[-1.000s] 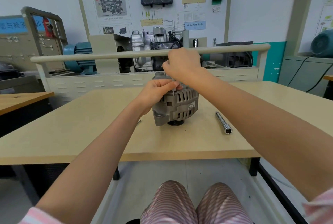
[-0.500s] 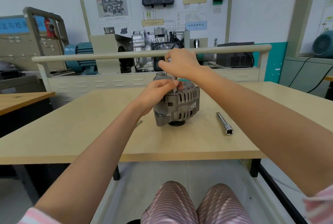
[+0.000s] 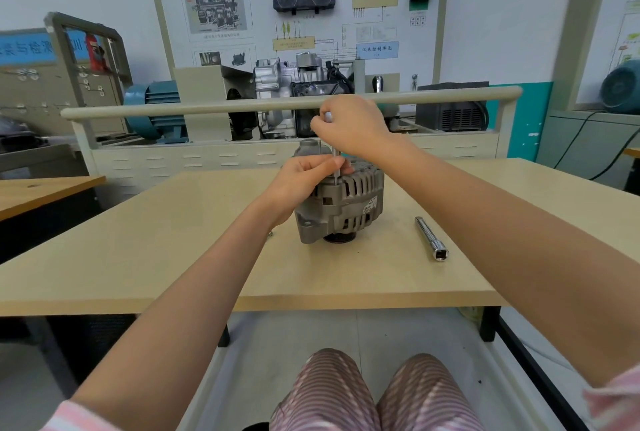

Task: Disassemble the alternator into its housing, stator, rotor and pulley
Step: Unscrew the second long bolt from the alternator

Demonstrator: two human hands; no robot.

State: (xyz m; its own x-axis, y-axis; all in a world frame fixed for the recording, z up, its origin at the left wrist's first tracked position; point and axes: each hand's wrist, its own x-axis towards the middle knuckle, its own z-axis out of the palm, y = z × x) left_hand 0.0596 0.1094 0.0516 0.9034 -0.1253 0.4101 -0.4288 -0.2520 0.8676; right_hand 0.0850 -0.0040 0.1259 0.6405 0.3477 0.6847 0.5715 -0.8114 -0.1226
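Alternator (image 3: pixel 341 203): stands pulley-down on the bench (image 3: pixel 138 250), under both hands.
Right hand (image 3: pixel 353 127): fingers curled round a screwdriver (image 3: pixel 336 167) handle, shaft upright, tip at the housing top.
Left hand (image 3: pixel 304 176): fingertips pinch the shaft (low down), just beside the housing.
Socket extension (image 3: pixel 431 238): lies right of the fingers, apart.

The alternator (image 3: pixel 341 205) is standing pulley-down on the table (image 3: pixel 173 250); the socket extension bar (image 3: pixel 431 238) is lying to its right, well apart, and the training bench rail (image 3: pixel 242 105) is running behind
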